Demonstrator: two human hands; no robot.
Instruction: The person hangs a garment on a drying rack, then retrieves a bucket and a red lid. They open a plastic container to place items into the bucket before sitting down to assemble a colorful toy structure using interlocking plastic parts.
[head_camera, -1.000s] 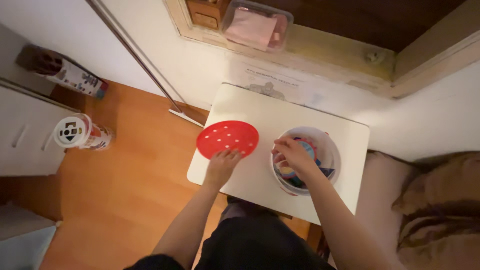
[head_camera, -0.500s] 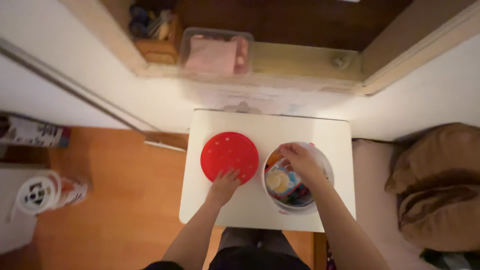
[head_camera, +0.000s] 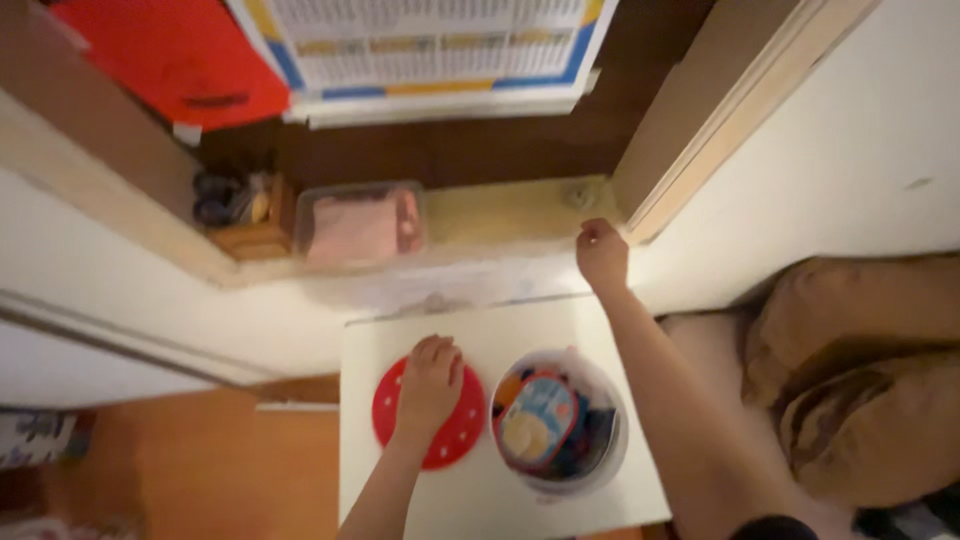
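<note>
Hands part: your right hand has left the tub for the ledge, fingers curled together.
Your left hand stays flat on the red lid on the counter, fingers together.

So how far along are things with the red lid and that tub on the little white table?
Done: the red lid is off and lies flat on the white table beside the open tub, which shows colourful packets inside. In hand: the left hand rests on the lid; the right hand is a closed fist up at the wooden ledge, and whether it holds anything cannot be seen. Left: the tub is uncovered.
</note>
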